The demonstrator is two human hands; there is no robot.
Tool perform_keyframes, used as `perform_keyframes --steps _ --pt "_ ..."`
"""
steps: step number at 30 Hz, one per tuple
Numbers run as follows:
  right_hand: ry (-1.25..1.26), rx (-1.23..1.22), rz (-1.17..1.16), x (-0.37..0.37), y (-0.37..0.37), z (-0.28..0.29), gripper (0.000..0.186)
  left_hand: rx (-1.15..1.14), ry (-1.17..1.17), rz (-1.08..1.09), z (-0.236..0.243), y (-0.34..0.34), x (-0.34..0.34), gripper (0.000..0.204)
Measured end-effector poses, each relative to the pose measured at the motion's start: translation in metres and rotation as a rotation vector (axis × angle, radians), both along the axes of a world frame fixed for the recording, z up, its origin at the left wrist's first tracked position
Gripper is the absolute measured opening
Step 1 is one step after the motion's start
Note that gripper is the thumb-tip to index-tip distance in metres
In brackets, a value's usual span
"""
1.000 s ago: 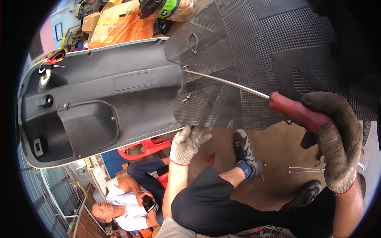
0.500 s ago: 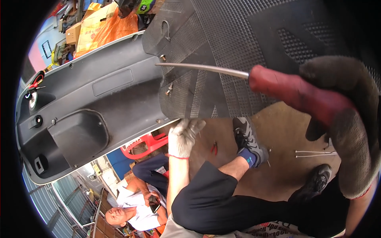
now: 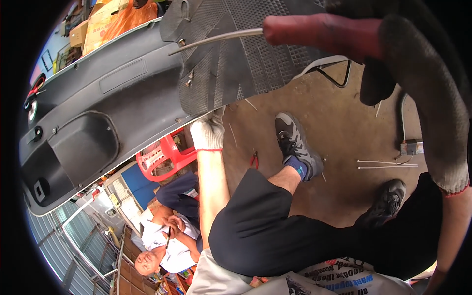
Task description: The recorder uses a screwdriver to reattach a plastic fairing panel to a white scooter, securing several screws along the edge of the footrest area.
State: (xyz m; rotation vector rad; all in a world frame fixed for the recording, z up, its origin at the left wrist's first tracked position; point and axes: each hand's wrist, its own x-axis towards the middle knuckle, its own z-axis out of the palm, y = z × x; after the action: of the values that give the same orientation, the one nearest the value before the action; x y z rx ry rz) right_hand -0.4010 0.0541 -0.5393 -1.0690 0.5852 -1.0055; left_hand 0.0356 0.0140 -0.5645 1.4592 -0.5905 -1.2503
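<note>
The red-handled screwdriver (image 3: 319,35) spans the black mat (image 3: 236,64), tip over the grey panel (image 3: 152,91), its handle gripped by the gloved right hand (image 3: 418,73). The gloved left hand (image 3: 209,132) curls at the panel's edge, fingertips hidden. Screws (image 3: 190,77) rest on the mat. I can't see inside the panel's bulging compartment (image 3: 86,140).

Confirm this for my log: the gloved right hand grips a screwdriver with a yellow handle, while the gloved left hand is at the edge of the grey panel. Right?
Not quite: the handle is dark red, as the head view shows. The gloved right hand does grip the screwdriver, and the gloved left hand is at the edge of the grey panel.
</note>
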Motion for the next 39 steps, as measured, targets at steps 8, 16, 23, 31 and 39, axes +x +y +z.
perform_keyframes --steps 8,16,23,31,39 --pt "0.127 -0.071 -0.175 -0.017 0.045 0.011 0.067 0.035 0.064 -0.032 -0.002 0.012 -0.025 0.033" --pt "0.37 0.046 -0.506 -0.015 0.061 0.029 0.058 0.077 0.049 -0.14 0.011 0.022 -0.038 0.032" --pt "0.392 -0.066 -0.5 -0.01 0.058 0.021 0.059 0.238 -0.333 -0.318 0.033 0.033 -0.058 0.025" --pt "0.433 -0.152 -0.467 -0.015 0.057 0.021 0.059 0.266 -0.829 -0.479 0.075 0.046 -0.077 0.021" --pt "0.414 -0.105 -0.514 -0.01 0.061 0.031 0.055 -0.244 -1.546 -0.472 0.098 -0.004 -0.086 0.028"
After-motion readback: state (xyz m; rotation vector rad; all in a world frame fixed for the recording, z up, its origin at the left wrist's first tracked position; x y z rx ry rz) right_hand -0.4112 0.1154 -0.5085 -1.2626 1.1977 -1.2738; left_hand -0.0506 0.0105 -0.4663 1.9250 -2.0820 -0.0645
